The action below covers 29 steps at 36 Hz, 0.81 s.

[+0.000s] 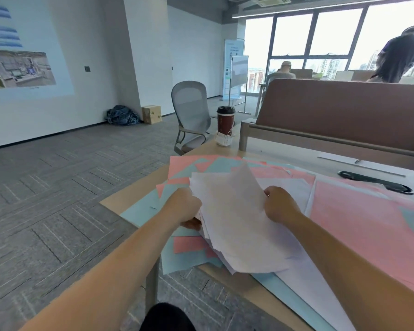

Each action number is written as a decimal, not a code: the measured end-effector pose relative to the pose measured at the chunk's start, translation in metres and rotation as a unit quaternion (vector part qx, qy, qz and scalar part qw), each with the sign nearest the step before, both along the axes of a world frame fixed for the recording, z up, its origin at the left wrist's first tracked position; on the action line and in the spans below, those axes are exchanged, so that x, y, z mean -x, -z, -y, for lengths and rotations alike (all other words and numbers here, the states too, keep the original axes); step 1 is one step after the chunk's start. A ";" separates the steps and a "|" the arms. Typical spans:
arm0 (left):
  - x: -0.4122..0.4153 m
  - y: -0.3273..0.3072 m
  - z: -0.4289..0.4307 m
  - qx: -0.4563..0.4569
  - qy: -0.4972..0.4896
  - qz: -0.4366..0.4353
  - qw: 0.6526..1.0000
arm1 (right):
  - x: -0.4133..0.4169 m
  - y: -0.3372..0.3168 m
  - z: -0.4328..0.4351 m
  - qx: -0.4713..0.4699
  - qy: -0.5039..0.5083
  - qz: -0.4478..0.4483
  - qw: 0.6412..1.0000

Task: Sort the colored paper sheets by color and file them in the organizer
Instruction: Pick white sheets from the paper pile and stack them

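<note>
Head view: the left hand [187,207] grips the left edge of a stack of white sheets [234,220], its fingers curled round the edge with some fingertips showing beneath the paper. The right hand [281,205] holds the stack's right edge, thumb on top and the other fingers hidden under the sheets. The stack is lifted and tilted between the two hands, and the far corner of the top sheet curls upward. Its near edges are fanned out unevenly and overhang the near edge of the desk [136,188].

Under and around the stack, pink sheets [368,223] and light blue sheets [139,212] lie mixed and overlapping on the desk. The pink ones cover most of the right side; the blue ones show at the left corner and along the near edge. More white paper lies flat under the right forearm.

Farther back on the desk stands a dark red coffee cup [225,121] with a black lid, and a crumpled slip of paper [224,139] touches its base. A brown partition [344,108] rises along the far side, and a flat black object [378,183] lies just beside the pink sheets. A grey mesh office chair [191,111] stands beyond the desk, well apart from a cardboard box [151,113] by the wall. Two people [402,56] are near the windows
</note>
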<state>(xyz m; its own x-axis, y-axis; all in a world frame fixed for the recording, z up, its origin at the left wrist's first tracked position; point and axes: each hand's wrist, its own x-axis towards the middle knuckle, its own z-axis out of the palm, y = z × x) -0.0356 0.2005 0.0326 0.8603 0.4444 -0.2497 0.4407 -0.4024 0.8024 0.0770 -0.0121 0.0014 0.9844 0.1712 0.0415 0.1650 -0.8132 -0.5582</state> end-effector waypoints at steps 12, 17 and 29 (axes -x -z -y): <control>0.026 0.022 0.001 -0.035 -0.054 0.072 0.995 | 0.019 0.005 -0.005 0.153 -0.031 -0.031 0.987; 0.030 0.022 0.005 0.110 -0.106 0.105 0.983 | 0.030 0.005 -0.008 0.156 -0.035 -0.028 0.987; 0.025 0.023 0.005 0.104 -0.090 0.059 0.989 | 0.027 0.004 -0.009 0.085 0.006 -0.046 0.995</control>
<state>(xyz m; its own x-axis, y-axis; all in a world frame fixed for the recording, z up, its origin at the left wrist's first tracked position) -0.0604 0.1956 0.0098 0.8010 0.5419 -0.2546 0.3888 -0.1474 0.9095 0.0498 -0.0030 -0.0025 0.9849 0.1554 -0.0769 0.1087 -0.8986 -0.4251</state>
